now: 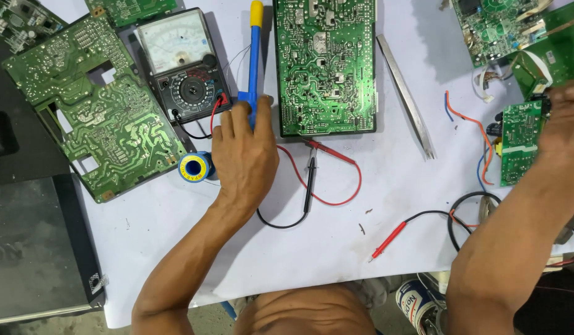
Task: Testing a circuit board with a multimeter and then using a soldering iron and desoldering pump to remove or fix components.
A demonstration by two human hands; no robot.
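My left hand lies on the white table cover, its fingers closed around the lower end of a blue tool with a yellow tip. The tool lies between an analog multimeter and a large green circuit board in a black frame. At the far right my right hand grips the upper right edge of a small green circuit board. Red and black test probes lie just right of my left hand.
A big bare circuit board lies at the left, with a solder spool by its corner. Metal tweezers lie right of the central board. There are more boards at top right, a loose red probe, a black device and a can.
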